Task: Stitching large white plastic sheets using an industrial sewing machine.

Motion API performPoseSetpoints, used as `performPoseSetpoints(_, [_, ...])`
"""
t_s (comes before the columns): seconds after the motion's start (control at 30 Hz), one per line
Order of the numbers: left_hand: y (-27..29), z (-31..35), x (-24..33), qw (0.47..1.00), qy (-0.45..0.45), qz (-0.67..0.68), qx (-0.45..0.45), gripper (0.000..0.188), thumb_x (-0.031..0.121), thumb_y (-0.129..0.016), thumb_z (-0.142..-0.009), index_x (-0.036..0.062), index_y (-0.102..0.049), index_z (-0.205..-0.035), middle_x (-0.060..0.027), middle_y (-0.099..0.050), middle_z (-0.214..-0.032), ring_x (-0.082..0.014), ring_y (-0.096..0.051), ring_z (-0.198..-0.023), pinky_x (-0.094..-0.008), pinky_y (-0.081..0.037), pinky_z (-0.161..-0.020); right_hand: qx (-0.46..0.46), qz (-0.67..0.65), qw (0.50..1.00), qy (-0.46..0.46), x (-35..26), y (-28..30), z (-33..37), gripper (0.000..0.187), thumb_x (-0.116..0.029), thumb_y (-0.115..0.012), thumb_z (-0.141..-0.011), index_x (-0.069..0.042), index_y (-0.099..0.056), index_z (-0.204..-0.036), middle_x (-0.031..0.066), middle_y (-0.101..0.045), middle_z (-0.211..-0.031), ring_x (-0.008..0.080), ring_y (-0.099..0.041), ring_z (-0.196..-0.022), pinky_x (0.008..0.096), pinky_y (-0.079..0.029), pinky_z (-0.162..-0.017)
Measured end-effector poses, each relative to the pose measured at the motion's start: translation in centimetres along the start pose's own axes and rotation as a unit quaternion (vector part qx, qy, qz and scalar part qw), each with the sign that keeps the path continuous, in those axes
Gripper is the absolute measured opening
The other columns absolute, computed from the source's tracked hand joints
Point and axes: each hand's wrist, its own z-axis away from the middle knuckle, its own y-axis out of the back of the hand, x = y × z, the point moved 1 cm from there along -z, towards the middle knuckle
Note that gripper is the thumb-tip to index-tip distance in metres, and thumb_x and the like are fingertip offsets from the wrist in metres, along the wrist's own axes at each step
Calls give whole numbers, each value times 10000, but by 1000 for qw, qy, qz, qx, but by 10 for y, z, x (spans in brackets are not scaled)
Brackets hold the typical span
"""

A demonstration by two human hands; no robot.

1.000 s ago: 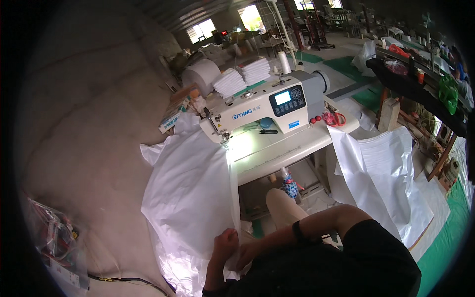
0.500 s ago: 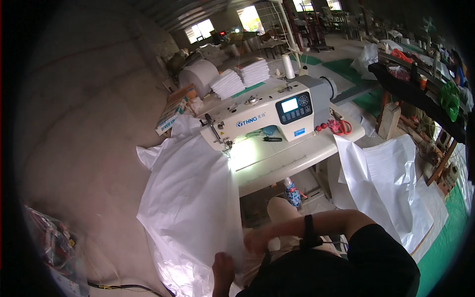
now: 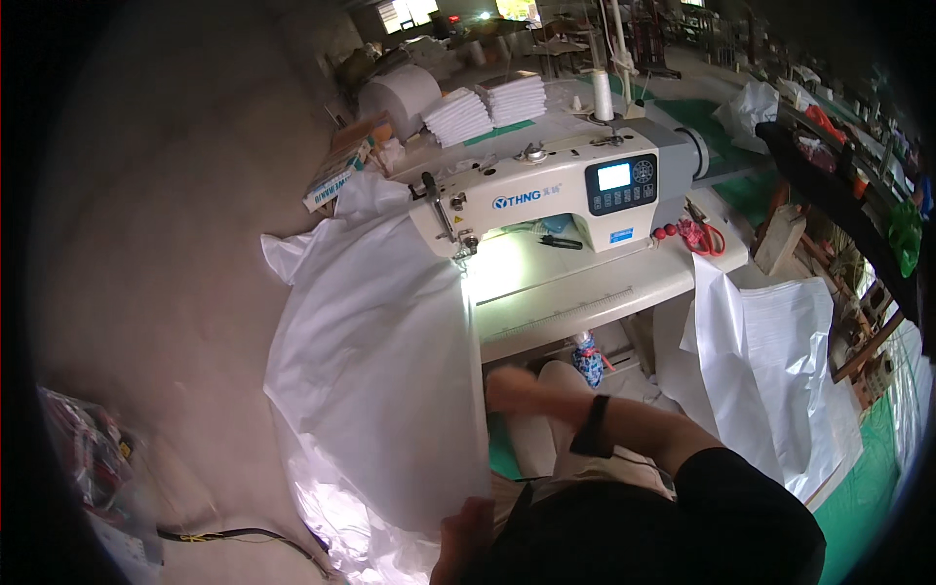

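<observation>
Head view: glossy white sheet [image 3: 380,361] left of centre, reaching up to the industrial sewing machine [image 3: 561,195], upper centre. Your left hand [image 3: 468,531], bottom centre, at sheet's edge, can't tell grip; your right hand [image 3: 514,391], mid-frame, blurred, can't tell either.

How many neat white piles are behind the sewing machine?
2. One pile is beside the big pale roll; the other pile is right of the first, both behind the sewing machine. More might be hidden.

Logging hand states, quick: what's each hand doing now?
Left hand: by the sheet; grip can't be told.
Right hand: blurred; open or closed can't be told.
</observation>
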Motion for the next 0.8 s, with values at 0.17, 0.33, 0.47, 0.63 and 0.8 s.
performPoseSetpoints(0.17, [-25,-5,-7,990,-110,-84,26,77,177,-552,-824,158,-562,-898,-34,-540,-761,-243,-553,-487,-363,-405,-358,369,100,924,23,-20,84,-30,214,-158,-591,-762,21,-578,-879,173,-648,-808,302,-657,-759,389,-520,-598])
performPoseSetpoints(0.33, [-16,-9,3,981,-158,-62,97,106,228,-570,-821,168,-544,-904,-28,-545,-702,-256,-548,-457,-390,-406,-342,277,271,922,28,-44,85,-64,283,-123,-629,-725,49,-592,-947,147,-658,-862,245,-669,-741,333,-516,-578])
performPoseSetpoints(0.47, [-15,-15,6,998,54,-9,44,123,265,-568,-843,153,-557,-892,-79,-597,-678,-323,-592,-517,-449,-450,-403,258,247,934,-26,-37,68,-56,465,-121,-662,-696,95,-551,-1092,190,-645,-921,254,-666,-720,319,-513,-561])
performPoseSetpoints(0.63, [-17,-42,-1,996,71,45,38,182,301,-573,-839,124,-571,-886,-136,-592,-606,-380,-606,-586,-481,-479,-511,255,209,944,-25,-32,43,-23,619,-103,-582,-739,179,-363,-1245,180,-661,-817,260,-667,-701,328,-513,-573])
performPoseSetpoints(0.8, [-16,-65,-2,994,95,54,6,178,271,-569,-828,95,-580,-852,-152,-592,-615,-392,-596,-602,-487,-470,-588,280,117,952,-37,-32,40,-16,579,-55,-466,-782,178,-292,-1283,191,-653,-740,300,-660,-666,373,-520,-595])
